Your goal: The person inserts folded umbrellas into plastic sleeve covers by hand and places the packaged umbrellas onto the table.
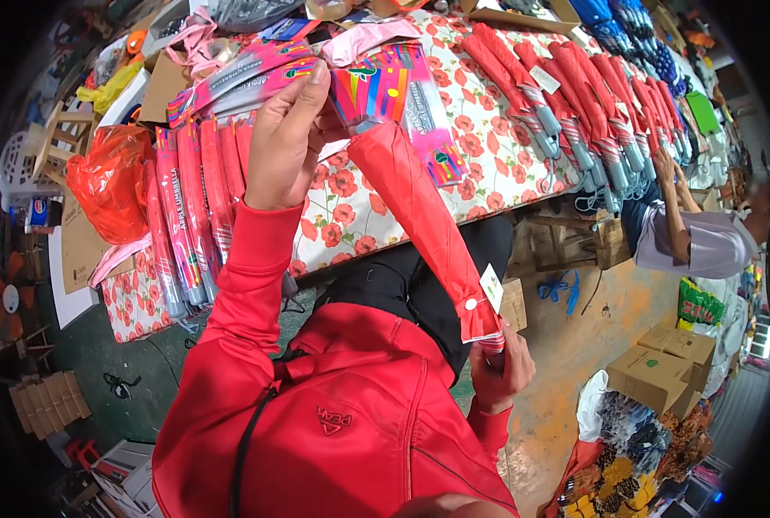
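- An orange-red plastic bag (113,186) sits at far left, just beside a row of packed umbrellas (191,207) in clear and pink printed wrappers, on the flower-patterned desk (506,177).
- Several printed sleeves (238,73) lie loosely stacked behind that row.
- The left hand (290,129) is raised over the desk, its grip pinching a multicoloured sleeve (368,93) between thumb and fingers.
- The red umbrella (424,224), furled, slants from the sleeve down past the desk's near edge, over the person's lap; whether its upper end is inside the sleeve, I cannot tell.
- A white tag (491,287) hangs near its lower end.
- The right hand (499,367) has its grip closed around that lower end, at the handle.
- More furled red umbrellas (583,104) with grey handles line the desk's right part.
- Cardboard boxes (661,371) stand on the floor (532,414).
- Another person (691,233) reaches toward the far end of that line.
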Action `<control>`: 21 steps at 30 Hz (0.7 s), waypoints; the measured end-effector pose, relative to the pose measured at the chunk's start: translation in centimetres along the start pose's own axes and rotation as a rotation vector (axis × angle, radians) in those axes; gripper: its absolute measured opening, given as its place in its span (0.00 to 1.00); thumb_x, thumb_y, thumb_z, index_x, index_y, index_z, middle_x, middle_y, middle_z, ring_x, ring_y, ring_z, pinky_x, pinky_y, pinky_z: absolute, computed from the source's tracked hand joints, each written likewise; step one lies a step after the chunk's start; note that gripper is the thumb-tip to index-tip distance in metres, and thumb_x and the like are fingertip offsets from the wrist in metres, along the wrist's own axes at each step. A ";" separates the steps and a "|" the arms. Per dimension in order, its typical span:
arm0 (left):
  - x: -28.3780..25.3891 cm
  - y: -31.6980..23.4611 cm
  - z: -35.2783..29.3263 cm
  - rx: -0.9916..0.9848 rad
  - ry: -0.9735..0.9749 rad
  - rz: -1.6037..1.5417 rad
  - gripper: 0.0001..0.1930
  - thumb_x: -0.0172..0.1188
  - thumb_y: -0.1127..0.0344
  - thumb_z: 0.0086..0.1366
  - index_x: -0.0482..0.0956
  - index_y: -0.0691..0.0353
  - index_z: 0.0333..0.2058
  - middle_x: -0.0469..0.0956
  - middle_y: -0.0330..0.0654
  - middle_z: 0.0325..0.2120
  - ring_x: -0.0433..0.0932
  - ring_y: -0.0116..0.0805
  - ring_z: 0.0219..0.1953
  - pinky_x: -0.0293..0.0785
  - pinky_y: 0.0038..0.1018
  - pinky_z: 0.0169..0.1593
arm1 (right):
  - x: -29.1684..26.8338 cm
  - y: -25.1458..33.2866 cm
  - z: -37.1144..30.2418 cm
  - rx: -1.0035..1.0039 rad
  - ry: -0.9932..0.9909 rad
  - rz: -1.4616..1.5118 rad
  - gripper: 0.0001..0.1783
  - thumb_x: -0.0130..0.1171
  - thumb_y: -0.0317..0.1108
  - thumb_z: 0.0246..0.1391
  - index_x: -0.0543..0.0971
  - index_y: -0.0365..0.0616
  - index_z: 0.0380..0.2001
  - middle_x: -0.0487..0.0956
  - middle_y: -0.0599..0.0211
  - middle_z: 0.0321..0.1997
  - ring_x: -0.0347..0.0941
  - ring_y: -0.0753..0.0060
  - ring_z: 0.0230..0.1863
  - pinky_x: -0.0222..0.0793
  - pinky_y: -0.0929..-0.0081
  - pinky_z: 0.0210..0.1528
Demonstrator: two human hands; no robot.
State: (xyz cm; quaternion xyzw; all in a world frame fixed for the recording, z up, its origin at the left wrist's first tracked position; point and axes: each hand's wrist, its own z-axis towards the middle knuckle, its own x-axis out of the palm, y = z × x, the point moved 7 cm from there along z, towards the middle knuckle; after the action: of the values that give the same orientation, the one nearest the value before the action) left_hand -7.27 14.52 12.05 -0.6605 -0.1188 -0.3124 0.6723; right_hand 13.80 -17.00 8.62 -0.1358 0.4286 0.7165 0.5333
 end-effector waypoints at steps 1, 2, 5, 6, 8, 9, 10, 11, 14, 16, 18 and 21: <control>-0.3 0.2 0.0 -0.019 0.004 -0.009 0.09 0.60 0.64 0.72 0.82 0.63 0.43 0.81 0.35 0.29 0.75 0.18 0.26 0.72 0.14 0.31 | 0.0 0.1 0.0 -0.020 -0.012 -0.021 0.31 0.68 0.21 0.33 0.81 0.35 0.49 0.82 0.60 0.30 0.68 0.67 0.20 0.67 0.75 0.24; -0.5 0.1 -0.2 -0.018 0.001 -0.009 0.09 0.60 0.64 0.72 0.82 0.63 0.43 0.81 0.35 0.29 0.75 0.18 0.26 0.72 0.14 0.31 | 0.1 0.1 0.0 -0.022 -0.009 -0.020 0.31 0.68 0.21 0.33 0.81 0.35 0.49 0.82 0.60 0.30 0.68 0.67 0.20 0.67 0.75 0.24; 0.1 -0.7 -0.6 0.035 0.047 0.084 0.09 0.60 0.64 0.72 0.82 0.63 0.41 0.81 0.35 0.29 0.75 0.18 0.26 0.72 0.13 0.33 | 0.2 0.1 0.0 -0.034 -0.030 -0.032 0.31 0.68 0.20 0.33 0.81 0.35 0.49 0.82 0.61 0.29 0.67 0.67 0.20 0.67 0.75 0.23; 0.2 -0.9 -0.7 0.053 0.063 0.115 0.09 0.60 0.64 0.72 0.82 0.63 0.40 0.81 0.35 0.29 0.75 0.17 0.26 0.72 0.13 0.34 | 0.2 0.1 0.0 -0.038 -0.038 -0.036 0.31 0.68 0.20 0.33 0.81 0.36 0.49 0.81 0.61 0.29 0.67 0.68 0.20 0.67 0.75 0.23; 0.3 -0.9 -0.8 0.082 0.074 0.225 0.09 0.61 0.63 0.71 0.82 0.64 0.39 0.80 0.35 0.28 0.75 0.18 0.27 0.73 0.13 0.34 | 0.2 0.0 -0.2 -0.029 -0.035 -0.034 0.31 0.68 0.20 0.33 0.81 0.36 0.49 0.82 0.61 0.30 0.68 0.68 0.20 0.67 0.75 0.23; 0.4 -1.0 -0.9 0.113 0.084 0.337 0.10 0.62 0.62 0.71 0.82 0.64 0.38 0.80 0.35 0.28 0.74 0.18 0.27 0.73 0.14 0.34 | 0.3 0.0 -0.3 -0.021 -0.032 -0.031 0.31 0.68 0.20 0.33 0.81 0.36 0.49 0.82 0.61 0.30 0.68 0.67 0.20 0.67 0.75 0.24; 0.5 -1.1 -0.9 0.144 0.094 0.448 0.11 0.63 0.61 0.70 0.82 0.65 0.36 0.80 0.36 0.27 0.74 0.18 0.27 0.74 0.15 0.34 | 0.3 -0.1 -0.4 -0.013 -0.030 -0.027 0.31 0.68 0.20 0.33 0.81 0.36 0.49 0.82 0.61 0.30 0.68 0.67 0.20 0.67 0.75 0.24; 0.7 -1.1 -1.0 0.175 0.104 0.559 0.12 0.64 0.61 0.69 0.82 0.65 0.35 0.80 0.36 0.26 0.74 0.18 0.27 0.74 0.15 0.34 | 0.4 -0.1 -0.5 -0.006 -0.027 -0.023 0.31 0.69 0.20 0.33 0.81 0.36 0.49 0.82 0.61 0.30 0.68 0.67 0.20 0.67 0.75 0.24; 0.6 -1.0 -0.8 0.151 0.066 0.476 0.11 0.65 0.61 0.69 0.81 0.65 0.33 0.80 0.36 0.26 0.74 0.19 0.27 0.74 0.15 0.35 | 1.0 0.0 -0.8 0.013 -0.031 0.004 0.31 0.69 0.20 0.33 0.82 0.35 0.49 0.83 0.60 0.31 0.70 0.66 0.21 0.69 0.74 0.25; 0.4 -0.9 -0.7 0.129 0.025 0.393 0.11 0.65 0.62 0.68 0.81 0.65 0.32 0.80 0.36 0.26 0.74 0.20 0.27 0.73 0.16 0.36 | 1.5 -0.1 -1.0 0.029 -0.035 0.034 0.30 0.69 0.20 0.33 0.82 0.35 0.48 0.83 0.59 0.33 0.72 0.66 0.22 0.70 0.74 0.25; 0.6 -0.7 -0.8 0.142 0.027 0.401 0.11 0.65 0.62 0.68 0.81 0.65 0.32 0.80 0.36 0.26 0.74 0.20 0.28 0.73 0.16 0.36 | 1.9 -0.3 -1.3 0.027 -0.035 0.039 0.30 0.69 0.20 0.33 0.82 0.35 0.48 0.84 0.59 0.33 0.73 0.66 0.23 0.70 0.74 0.26; 1.0 -0.5 -1.0 0.186 0.031 0.422 0.11 0.65 0.63 0.68 0.81 0.66 0.31 0.80 0.36 0.27 0.74 0.20 0.28 0.72 0.16 0.36 | 2.3 -0.5 -1.7 0.017 -0.034 0.053 0.30 0.69 0.20 0.33 0.82 0.35 0.48 0.85 0.58 0.36 0.76 0.65 0.25 0.72 0.74 0.28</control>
State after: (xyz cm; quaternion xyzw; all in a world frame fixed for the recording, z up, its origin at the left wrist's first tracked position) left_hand -7.03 13.30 12.98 -0.6009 0.0039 -0.1626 0.7826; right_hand 12.85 -16.72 5.90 -0.1077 0.4292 0.7288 0.5225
